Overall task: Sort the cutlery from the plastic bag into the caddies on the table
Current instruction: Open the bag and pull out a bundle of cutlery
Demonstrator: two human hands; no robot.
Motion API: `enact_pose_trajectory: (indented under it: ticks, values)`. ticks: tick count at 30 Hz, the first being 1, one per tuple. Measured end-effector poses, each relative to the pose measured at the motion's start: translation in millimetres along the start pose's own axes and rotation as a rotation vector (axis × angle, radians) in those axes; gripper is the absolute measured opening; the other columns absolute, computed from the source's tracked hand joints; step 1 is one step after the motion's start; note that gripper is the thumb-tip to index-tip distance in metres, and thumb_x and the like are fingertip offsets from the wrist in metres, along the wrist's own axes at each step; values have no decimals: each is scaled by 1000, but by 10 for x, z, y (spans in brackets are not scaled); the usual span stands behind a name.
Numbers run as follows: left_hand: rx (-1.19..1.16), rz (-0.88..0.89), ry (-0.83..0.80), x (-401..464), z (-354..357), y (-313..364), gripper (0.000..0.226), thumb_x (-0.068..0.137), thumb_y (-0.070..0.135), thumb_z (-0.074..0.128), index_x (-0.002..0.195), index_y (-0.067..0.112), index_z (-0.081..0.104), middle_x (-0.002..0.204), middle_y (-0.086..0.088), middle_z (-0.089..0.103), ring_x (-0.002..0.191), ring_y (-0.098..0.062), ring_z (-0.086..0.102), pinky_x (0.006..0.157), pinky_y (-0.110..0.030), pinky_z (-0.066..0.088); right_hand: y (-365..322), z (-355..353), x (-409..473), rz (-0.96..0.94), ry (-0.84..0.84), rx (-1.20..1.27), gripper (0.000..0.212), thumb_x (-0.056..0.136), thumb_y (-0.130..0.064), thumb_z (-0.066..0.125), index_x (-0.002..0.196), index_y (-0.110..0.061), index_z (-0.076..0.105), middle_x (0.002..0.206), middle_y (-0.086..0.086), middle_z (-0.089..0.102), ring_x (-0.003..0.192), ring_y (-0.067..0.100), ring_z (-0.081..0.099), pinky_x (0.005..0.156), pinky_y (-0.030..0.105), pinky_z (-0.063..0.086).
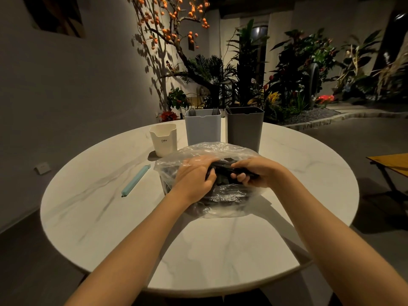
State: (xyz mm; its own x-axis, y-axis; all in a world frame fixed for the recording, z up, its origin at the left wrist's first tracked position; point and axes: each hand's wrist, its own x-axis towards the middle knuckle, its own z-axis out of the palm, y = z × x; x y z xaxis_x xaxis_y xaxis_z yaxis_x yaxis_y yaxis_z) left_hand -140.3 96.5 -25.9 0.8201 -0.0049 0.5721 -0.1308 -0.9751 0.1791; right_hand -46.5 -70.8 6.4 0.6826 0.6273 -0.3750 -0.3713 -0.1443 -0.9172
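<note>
gripping black cutlery [223, 167] inside plastic bag [212, 149], left hand [194, 175], right hand [254, 172]

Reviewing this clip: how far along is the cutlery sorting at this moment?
Partly done: fork tines stick up from the light blue caddy, and a utensil tip shows in the dark grey caddy. In hand: the left hand and right hand both grip a dark bundle inside the plastic bag. Left: that bundle and whatever else the bag holds; the white caddy shows nothing above its rim.

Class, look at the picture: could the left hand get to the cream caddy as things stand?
Probably yes: the cream caddy stands open-topped beyond the plastic bag, nothing blocking it. But the left hand is gripping the dark cutlery bundle and must let go first.
</note>
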Motion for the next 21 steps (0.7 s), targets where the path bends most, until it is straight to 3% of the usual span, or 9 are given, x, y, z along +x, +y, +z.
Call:
enact_pose_trajectory:
  ticks: [3, 5, 7, 10, 12, 15, 17, 19, 21]
  values:
    - [-21, -31, -5, -1, -21, 32, 36, 99, 30, 41, 134, 27, 51, 120, 2, 65, 111, -20, 56, 98, -35, 38, -5, 2, -31, 51, -60, 152, 20, 102, -8, 36, 112, 5, 48, 72, 18, 67, 45, 11, 58, 39, 17, 47]
    - [-76, 16, 61, 9, -58, 40, 34, 96, 30, 45, 127, 26, 58, 110, 2, 69, 102, -18, 61, 94, -37, 45, -10, 53, -45, 76, -78, 224, 20, 99, -4, 38, 110, 9, 49, 81, 22, 68, 62, 19, 67, 53, 27, 59]
    - [-161, 149, 153, 22, -117, 36, 31, 91, 29, 48, 113, 20, 68, 99, 3, 73, 89, -15, 66, 82, -37, 53, -18, 92, -25, 79, -67, 260, 20, 96, 0, 40, 111, 9, 49, 86, 23, 67, 76, 25, 69, 67, 37, 61]
    - [-243, 353, 296, 19, -187, 39, 26, 88, 20, 49, 97, 10, 72, 89, -1, 74, 79, -14, 68, 67, -34, 56, -53, 131, 60, 94, -29, 333, 21, 93, -3, 46, 112, 6, 48, 94, 24, 62, 74, 26, 69, 59, 31, 60]
    - [-208, 461, 413, 14, -210, 35, 26, 88, 14, 48, 91, 6, 73, 84, -5, 73, 73, -19, 69, 61, -33, 55, -73, 152, 110, 110, 5, 301, 20, 95, -8, 48, 110, 5, 47, 90, 22, 61, 58, 20, 66, 45, 24, 55]
    - [-59, 551, 505, 48, -185, -31, 29, 86, 13, 47, 95, 6, 74, 95, -7, 73, 87, -23, 68, 74, -36, 53, -75, 153, 163, 94, 37, 109, 18, 100, -12, 45, 108, 4, 48, 75, 15, 57, 41, 10, 53, 35, 16, 42]
    - [82, 493, 451, 94, -131, -95, 36, 85, 18, 46, 110, 11, 71, 114, -4, 70, 113, -24, 59, 98, -39, 37, -73, 154, 158, 65, 26, 25, 15, 101, -11, 42, 103, 3, 49, 71, 10, 52, 40, 7, 46, 34, 14, 37]
    - [145, 351, 321, 142, -91, -140, 45, 88, 26, 42, 126, 16, 63, 130, -1, 62, 134, -23, 41, 116, -37, 5, -84, 129, 148, 29, 41, -71, 9, 101, -10, 44, 99, -2, 48, 71, 7, 48, 41, 6, 42, 34, 13, 34]
    - [133, 197, 146, 183, -62, -154, 50, 93, 32, 33, 139, 24, 50, 142, 4, 51, 145, -22, 23, 114, -39, -22, -89, 106, 139, 5, 65, -205, 9, 99, -14, 51, 94, -6, 49, 69, 5, 46, 43, 6, 39, 36, 13, 32]
